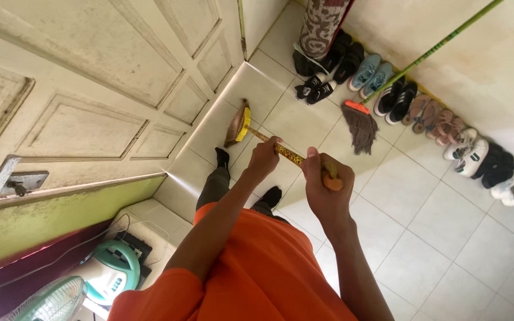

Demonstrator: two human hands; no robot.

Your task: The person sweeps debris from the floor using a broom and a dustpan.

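I hold a broom with a yellow patterned handle [291,157] in both hands. My left hand [263,159] grips the handle lower down, closer to the brush. My right hand [323,191] is closed around the top end, where an orange cap shows. The brown brush head [237,123] with a yellow collar rests on the white tiled floor [435,220] close to the foot of the cream panelled door [108,71]. My orange shirt and dark-socked feet are below the hands.
Several pairs of shoes [423,110] line the wall at right. A mop [361,128] with a green handle leans against that wall. A rolled patterned mat [322,27] stands at the top. A teal fan [111,270] and cables sit at lower left.
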